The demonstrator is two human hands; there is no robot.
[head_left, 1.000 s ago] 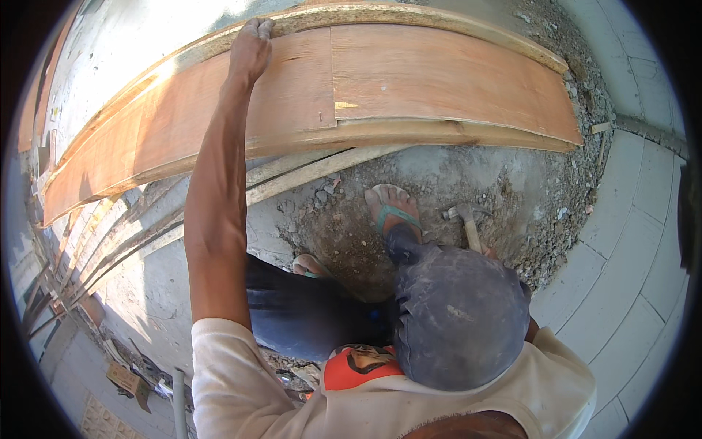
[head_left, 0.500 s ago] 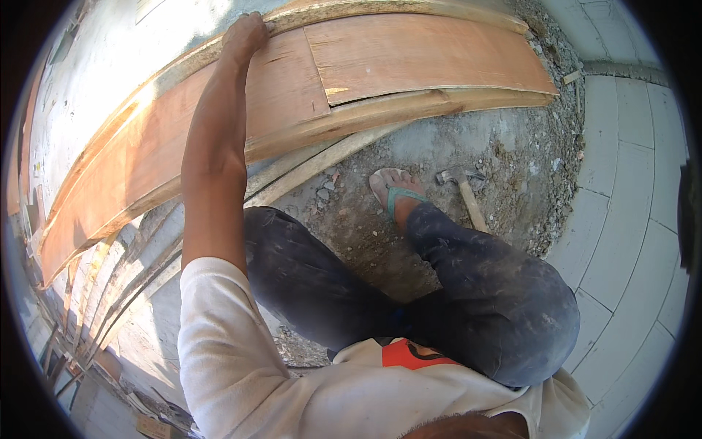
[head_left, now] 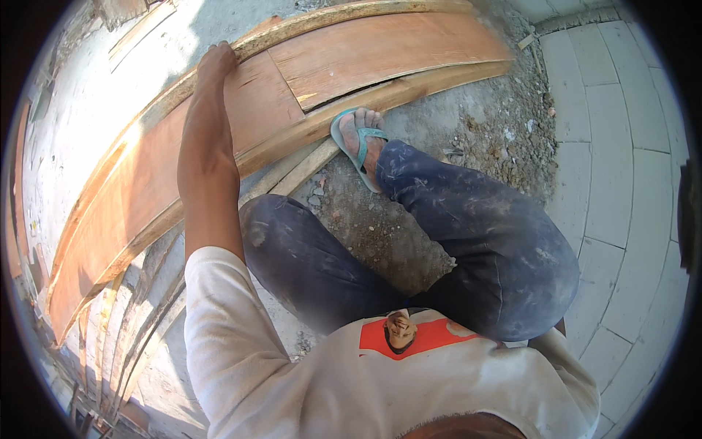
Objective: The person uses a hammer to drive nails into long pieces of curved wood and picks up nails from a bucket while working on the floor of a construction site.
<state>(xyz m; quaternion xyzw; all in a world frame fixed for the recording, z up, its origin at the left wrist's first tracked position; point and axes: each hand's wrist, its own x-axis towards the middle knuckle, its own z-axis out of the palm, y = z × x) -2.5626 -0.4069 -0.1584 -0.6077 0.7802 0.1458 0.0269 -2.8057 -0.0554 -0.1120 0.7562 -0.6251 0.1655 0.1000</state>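
A long plywood panel point(head_left: 373, 55) lies slantwise across the upper view, made of two sheets with a batten along each long side. My left hand point(head_left: 217, 62) is closed over its far batten point(head_left: 336, 23), near the seam between the sheets; the fingertips are partly hidden. Against the near batten point(head_left: 409, 89) rests my foot in a teal flip-flop point(head_left: 358, 143). Where the near sheet edge meets that batten, a dark gap shows. My right hand is out of sight; only a little of that arm appears beside my bent right leg point(head_left: 482, 234).
Loose wooden strips point(head_left: 150, 314) lie beneath and left of the panel. Rubble and gravel point(head_left: 512, 139) cover the ground at right, beside grey floor tiles point(head_left: 614, 175). Another thin board point(head_left: 142, 33) lies at the far left.
My foot has come forward and left onto the panel's near batten. The panel and my left hand sit further left in view. The claw hammer seen earlier is now hidden by my leg.
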